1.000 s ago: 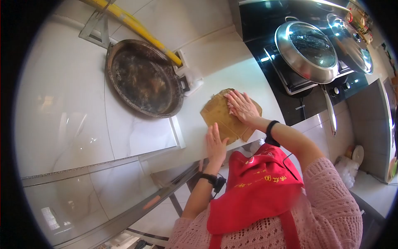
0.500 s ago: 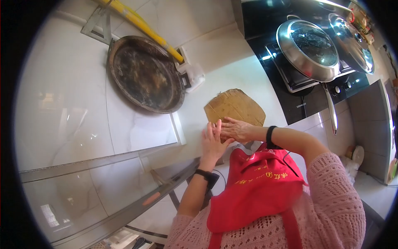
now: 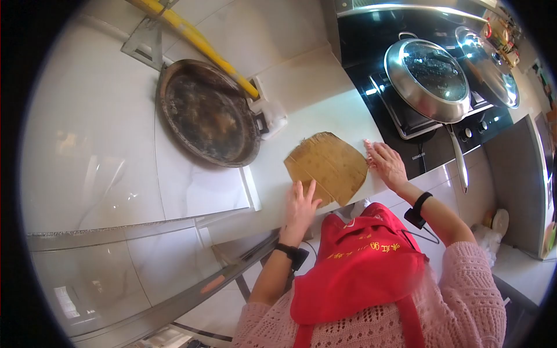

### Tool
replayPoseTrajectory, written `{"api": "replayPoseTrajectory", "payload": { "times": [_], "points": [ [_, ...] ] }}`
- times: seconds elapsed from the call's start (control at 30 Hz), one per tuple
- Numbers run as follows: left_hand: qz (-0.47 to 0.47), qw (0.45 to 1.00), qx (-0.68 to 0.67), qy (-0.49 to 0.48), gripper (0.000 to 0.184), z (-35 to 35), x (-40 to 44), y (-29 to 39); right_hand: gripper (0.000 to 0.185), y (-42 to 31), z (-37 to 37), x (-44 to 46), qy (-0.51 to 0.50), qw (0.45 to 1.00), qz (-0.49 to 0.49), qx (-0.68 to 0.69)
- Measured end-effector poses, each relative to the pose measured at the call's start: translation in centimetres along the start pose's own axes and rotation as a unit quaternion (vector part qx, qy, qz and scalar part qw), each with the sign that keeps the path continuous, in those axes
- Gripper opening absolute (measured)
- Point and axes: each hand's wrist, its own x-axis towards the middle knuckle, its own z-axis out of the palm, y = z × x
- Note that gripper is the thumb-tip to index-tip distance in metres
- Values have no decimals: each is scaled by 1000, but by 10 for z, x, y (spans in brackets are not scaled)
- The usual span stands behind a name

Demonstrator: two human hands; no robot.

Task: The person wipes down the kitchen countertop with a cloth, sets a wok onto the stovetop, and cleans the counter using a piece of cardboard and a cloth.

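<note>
A piece of brown cardboard (image 3: 328, 165) with a ragged far edge lies flat on the pale counter. My left hand (image 3: 301, 204) rests at its near left edge, fingertips on the cardboard and fingers apart, gripping nothing. To the right of the cardboard, my right hand (image 3: 390, 166) is closed over a pink-and-white cloth (image 3: 368, 152) on the counter, close to the stove. Most of the cloth is hidden under the fingers.
A dark, worn round pan (image 3: 206, 113) lies to the left, by a yellow pipe (image 3: 203, 46). On the black gas stove (image 3: 415, 153) stands a lidded pan (image 3: 429, 78), its handle (image 3: 458, 156) reaching past the front edge. A glass lid (image 3: 487, 66) sits behind it.
My right hand has moved right, from beside my left hand to past the cardboard, where the pink-and-white cloth now shows under it. My left hand stays at the cardboard's near edge.
</note>
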Motion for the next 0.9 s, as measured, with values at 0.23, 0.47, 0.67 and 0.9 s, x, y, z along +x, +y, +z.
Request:
{"api": "replayPoseTrajectory", "payload": {
  "times": [0.23, 0.47, 0.67, 0.9],
  "points": [
    [-227, 952, -205, 0, 69, -9, -5, -11, 41, -10, -29, 14, 92, 995, 16, -32],
    [-434, 614, -654, -83, 46, 13, 3, -33, 47, -9, -24, 22, -16, 999, 42, 10],
    [-351, 620, -692, -112, 30, -10, 23, -15, 43, 3, -16, 20, -4, 1000, 15, 8],
    [-267, 745, -611, 17, 31, -72, -18, -54, 28, 5, -19, 28, 84, 990, 39, 107]
  ]
}}
